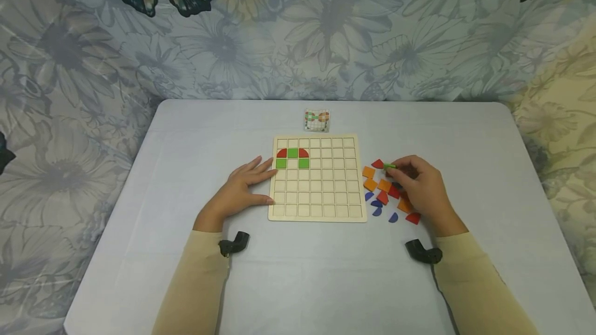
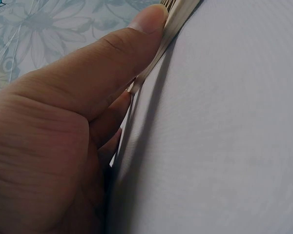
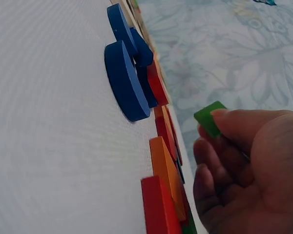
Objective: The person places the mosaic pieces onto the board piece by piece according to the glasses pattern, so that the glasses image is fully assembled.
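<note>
A pale wooden grid board (image 1: pixel 321 180) lies in the middle of the white table. In its upper left cells sit green square tiles (image 1: pixel 292 153) and red quarter-round tiles (image 1: pixel 282 153). My left hand (image 1: pixel 239 187) rests at the board's left edge, fingers spread, the thumb lower along the same edge. Between thumb and fingertips my right hand (image 1: pixel 421 187) pinches a green square tile (image 3: pixel 208 117), above the loose pieces right of the board. Red quarter-rounds (image 1: pixel 413 218), orange squares (image 1: pixel 370 184) and blue half-rounds (image 1: pixel 393 217) lie scattered there, some hidden under the hand.
Behind the board lies a small pattern card (image 1: pixel 317 120) showing a coloured grid design. A flower-patterned cloth (image 1: pixel 326 30) hangs beyond the table's far edge. Black wrist cameras (image 1: pixel 236 243) are strapped over the beige sleeves (image 1: pixel 195 278).
</note>
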Available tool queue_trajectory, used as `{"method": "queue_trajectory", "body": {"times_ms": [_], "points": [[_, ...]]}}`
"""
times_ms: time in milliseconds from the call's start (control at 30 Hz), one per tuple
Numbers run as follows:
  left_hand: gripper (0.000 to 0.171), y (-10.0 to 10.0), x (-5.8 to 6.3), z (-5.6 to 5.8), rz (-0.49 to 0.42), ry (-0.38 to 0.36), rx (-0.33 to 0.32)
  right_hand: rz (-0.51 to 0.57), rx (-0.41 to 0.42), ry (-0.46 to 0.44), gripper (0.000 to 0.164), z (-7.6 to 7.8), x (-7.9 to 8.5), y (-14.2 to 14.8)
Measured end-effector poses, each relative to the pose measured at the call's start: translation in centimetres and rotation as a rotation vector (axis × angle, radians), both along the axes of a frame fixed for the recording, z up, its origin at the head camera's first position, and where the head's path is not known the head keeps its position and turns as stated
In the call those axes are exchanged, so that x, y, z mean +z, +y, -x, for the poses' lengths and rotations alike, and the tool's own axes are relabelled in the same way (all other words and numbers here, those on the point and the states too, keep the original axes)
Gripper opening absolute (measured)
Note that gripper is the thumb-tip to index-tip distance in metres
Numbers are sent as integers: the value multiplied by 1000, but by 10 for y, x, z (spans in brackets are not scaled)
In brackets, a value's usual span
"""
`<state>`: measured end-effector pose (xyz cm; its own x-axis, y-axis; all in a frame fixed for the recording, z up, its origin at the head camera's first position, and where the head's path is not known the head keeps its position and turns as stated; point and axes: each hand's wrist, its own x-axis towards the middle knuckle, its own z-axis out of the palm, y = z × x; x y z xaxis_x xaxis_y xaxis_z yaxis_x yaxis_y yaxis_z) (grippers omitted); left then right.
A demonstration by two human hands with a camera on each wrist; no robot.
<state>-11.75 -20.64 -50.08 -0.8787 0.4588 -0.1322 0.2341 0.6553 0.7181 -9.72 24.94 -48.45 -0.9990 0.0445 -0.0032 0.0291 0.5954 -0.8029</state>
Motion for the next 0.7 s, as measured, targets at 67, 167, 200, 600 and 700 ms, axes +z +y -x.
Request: {"method": "queue_trajectory", "body": {"times_ms": [67, 167, 200, 600, 700], "points": [[86, 0, 1, 0, -1, -2, -1, 3, 4, 8, 28, 0, 2, -3], [87, 0, 1, 0, -1, -5, -3, 10, 38, 26, 28, -1, 5, -8], [87, 0, 2, 0, 0, -4, -3, 14, 56, 31, 29, -1, 7, -10], [87, 1, 2, 0, 8, 5, -7, 116, 156, -2, 18, -7, 21, -37], [87, 1, 3, 0, 11, 5, -5, 122, 183, 8, 16, -7, 23, -44]]}}
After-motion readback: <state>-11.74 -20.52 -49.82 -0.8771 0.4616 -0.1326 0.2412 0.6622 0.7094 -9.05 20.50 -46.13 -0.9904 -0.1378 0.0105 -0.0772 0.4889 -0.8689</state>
